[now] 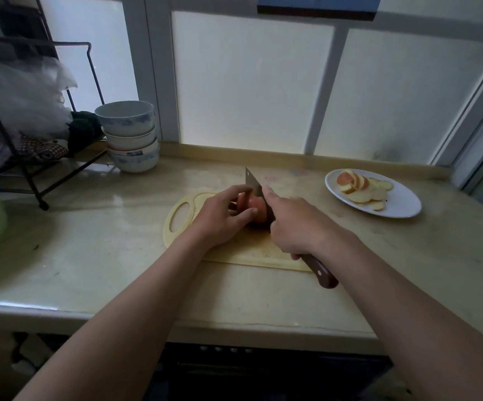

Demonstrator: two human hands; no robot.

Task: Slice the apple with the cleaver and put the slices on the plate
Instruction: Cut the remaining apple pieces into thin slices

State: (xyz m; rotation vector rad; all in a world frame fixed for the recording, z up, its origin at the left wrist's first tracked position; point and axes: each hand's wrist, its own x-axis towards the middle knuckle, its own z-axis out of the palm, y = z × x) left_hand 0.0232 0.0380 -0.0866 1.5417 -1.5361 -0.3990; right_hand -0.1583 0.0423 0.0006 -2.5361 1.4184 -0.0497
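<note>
Now steadying the red apple [256, 209] on the pale cutting board [249, 253] at the middle of the tabletop [112, 256] with the left grip [222, 218], fingers curled over its top and thumb at its near side. Clamping the right grip [295, 224] round the cleaver [252, 180] by its brown handle, blade upright at the apple's right side. Far right, fanned slices [359, 189] on a white plate [402, 205]; far left, stacked bowls [131, 137].
</note>
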